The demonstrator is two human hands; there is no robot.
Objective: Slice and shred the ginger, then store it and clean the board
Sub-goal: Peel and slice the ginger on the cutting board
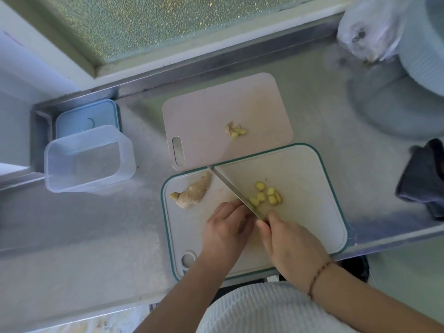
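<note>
My right hand (292, 243) grips the knife (234, 188), blade down on the teal-rimmed board (312, 212). My left hand (228, 227), fingers curled, presses ginger beside the blade; the piece itself is hidden. Slices (269, 194) lie right of the blade, an uncut ginger chunk (192, 194) left. More pieces (235, 131) sit on the pink board (204, 121). The tub (89, 158) stands left.

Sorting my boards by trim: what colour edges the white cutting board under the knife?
Teal green, a thin rim around the white cutting board, clearest in the head view.
</note>
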